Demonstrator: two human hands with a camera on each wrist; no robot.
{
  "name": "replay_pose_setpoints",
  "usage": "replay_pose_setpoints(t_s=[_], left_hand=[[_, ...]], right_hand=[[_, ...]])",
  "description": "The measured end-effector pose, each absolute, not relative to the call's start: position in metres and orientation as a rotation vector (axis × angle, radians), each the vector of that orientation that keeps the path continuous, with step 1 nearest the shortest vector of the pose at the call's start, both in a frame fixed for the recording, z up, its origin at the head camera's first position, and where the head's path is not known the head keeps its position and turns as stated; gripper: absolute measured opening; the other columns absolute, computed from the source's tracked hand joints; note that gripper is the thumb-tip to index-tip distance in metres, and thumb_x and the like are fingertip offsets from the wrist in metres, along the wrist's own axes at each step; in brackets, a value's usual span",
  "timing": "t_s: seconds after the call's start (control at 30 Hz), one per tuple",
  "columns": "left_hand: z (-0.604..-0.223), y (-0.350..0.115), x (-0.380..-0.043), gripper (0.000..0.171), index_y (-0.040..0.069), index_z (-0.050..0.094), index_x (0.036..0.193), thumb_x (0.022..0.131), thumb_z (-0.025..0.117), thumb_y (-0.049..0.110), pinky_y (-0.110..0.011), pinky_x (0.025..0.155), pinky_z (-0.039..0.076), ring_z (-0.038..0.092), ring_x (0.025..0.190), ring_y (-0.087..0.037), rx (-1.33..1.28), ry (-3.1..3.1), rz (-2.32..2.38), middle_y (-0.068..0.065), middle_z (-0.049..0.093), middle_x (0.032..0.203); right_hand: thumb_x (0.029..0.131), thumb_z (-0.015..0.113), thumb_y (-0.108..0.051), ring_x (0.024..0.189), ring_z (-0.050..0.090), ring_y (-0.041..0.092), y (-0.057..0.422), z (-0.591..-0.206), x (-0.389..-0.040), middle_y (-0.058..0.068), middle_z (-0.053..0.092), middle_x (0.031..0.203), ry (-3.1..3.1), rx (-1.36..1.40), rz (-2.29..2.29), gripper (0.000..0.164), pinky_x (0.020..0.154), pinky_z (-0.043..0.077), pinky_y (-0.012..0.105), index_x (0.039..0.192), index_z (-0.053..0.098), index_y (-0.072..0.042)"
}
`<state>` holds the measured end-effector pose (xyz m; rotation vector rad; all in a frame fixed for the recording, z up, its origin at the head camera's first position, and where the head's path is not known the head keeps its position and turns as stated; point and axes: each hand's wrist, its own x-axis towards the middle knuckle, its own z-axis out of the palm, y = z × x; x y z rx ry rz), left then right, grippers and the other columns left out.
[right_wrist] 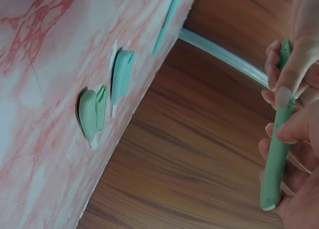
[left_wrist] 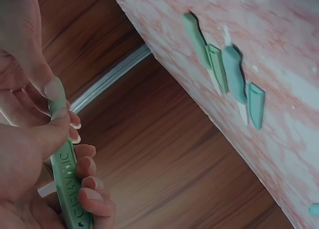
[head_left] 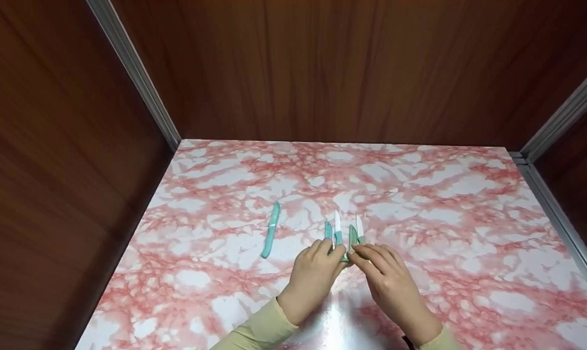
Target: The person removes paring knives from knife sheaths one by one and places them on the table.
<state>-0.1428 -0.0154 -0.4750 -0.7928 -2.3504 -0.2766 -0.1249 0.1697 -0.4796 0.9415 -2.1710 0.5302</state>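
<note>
Both hands meet on a green ceramic knife (right_wrist: 274, 174) held low over the near part of the table. My left hand (head_left: 315, 267) grips its green sheath (left_wrist: 67, 179), which is lettered along the side. My right hand (head_left: 388, 274) pinches the handle end, and fingers hide the join between handle and sheath. Just beyond the hands lie a teal knife (head_left: 338, 237) with a bare white blade, its teal sheath (head_left: 328, 228) to its left, and a green knife (head_left: 362, 239), also bare-bladed, beside a green sheath (head_left: 353, 234).
Farther left on the table lies a sheathed turquoise knife (head_left: 270, 236). The red-and-white marbled tabletop (head_left: 458, 194) meets brown wood-grain panels (head_left: 322, 73) at the back and sides. Metal strips (head_left: 143, 73) run along the corners.
</note>
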Motion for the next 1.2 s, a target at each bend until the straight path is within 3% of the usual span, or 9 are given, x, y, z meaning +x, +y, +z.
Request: replay_pose_setpoints(t_s=[0.4, 1.2], left_hand=[[-0.4706, -0.0080, -0.1360, 0.028, 0.015, 0.065, 0.091, 0.079, 0.072, 0.040, -0.014, 0.054, 0.042, 0.048, 0.065, -0.008, -0.802, -2.363, -0.335, 0.003, 0.052, 0.078], [-0.4690, -0.0054, -0.1355, 0.027, 0.016, 0.065, 0.090, 0.077, 0.074, 0.039, -0.015, 0.058, 0.039, 0.042, 0.066, -0.009, -0.802, -2.371, -0.392, 0.004, 0.048, 0.077]], right_hand=[[0.103, 0.041, -0.015, 0.101, 0.060, 0.026, 0.1700, -0.4800, -0.1248, 0.008, 0.064, 0.113, -2.125, 0.900, 0.534, 0.031, 0.092, 0.041, 0.037, 0.109, 0.069, -0.004], [0.099, 0.042, -0.007, 0.097, 0.060, 0.025, 0.1715, -0.4767, -0.1240, 0.007, 0.064, 0.110, -2.106, 0.904, 0.577, 0.030, 0.088, 0.042, 0.037, 0.110, 0.069, -0.004]])
